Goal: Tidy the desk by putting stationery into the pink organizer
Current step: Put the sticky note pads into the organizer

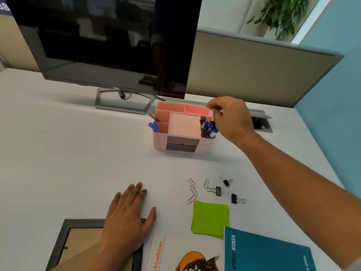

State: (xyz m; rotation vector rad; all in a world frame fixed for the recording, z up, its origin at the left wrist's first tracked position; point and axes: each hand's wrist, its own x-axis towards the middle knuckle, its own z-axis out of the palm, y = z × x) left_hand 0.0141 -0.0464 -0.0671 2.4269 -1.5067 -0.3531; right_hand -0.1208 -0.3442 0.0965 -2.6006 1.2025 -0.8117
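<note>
The pink organizer (159, 140) stands mid-desk in front of the monitor. It holds blue pens (153, 127) and pencils on its left and markers (207, 129) in its right compartment. My right hand (231, 120) hovers over that right compartment with fingers curled and pinched; something dark shows under the fingertips, and I cannot tell if it is held. My left hand (128, 216) lies flat and open on the desk, its palm on the corner of a picture frame (64, 237). Loose paper clips (192, 190), three black binder clips (218, 190) and green sticky notes (210, 219) lie nearer me.
A black monitor (109, 42) on a grey stand sits behind the organizer. A blue notebook (267, 253) and a printed booklet (185, 255) lie at the near edge. A cable port (260, 122) opens in the desk right of my hand, against the grey partition (254, 75).
</note>
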